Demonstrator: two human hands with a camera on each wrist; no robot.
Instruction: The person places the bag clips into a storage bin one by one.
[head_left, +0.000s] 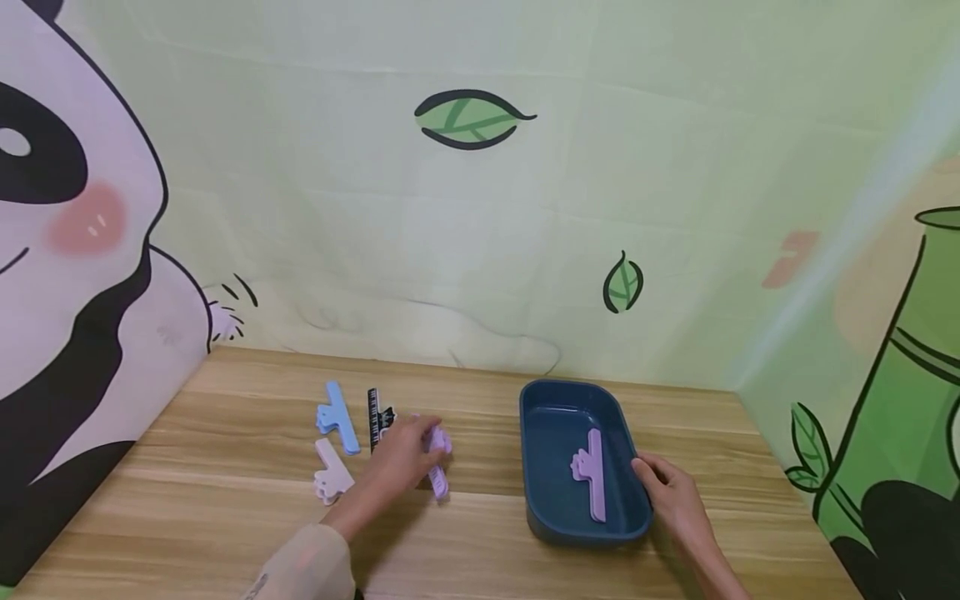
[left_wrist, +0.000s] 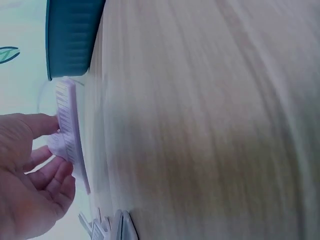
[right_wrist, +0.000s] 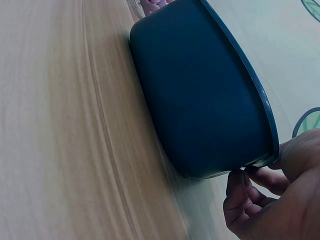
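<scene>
My left hand [head_left: 401,458] pinches a purple clip [head_left: 438,485] between thumb and fingers, left of the bin. In the left wrist view the long ridged bar of this clip [left_wrist: 70,120] stands tilted close above the wood. My right hand [head_left: 678,500] grips the right rim of a dark blue bin [head_left: 534,492], thumb at the edge. The right wrist view shows the curled fingers [right_wrist: 237,200] under the rim of the bin [right_wrist: 200,95]. Inside the bin lies another purple clip [head_left: 596,479].
Left of my left hand lie a blue clip [head_left: 341,417], a pale pink clip [head_left: 332,473] and a black patterned clip [head_left: 373,421], partly hidden by the hand. The wooden tabletop [head_left: 480,550] ends at a cloth backdrop [head_left: 337,208] printed with a panda and leaves.
</scene>
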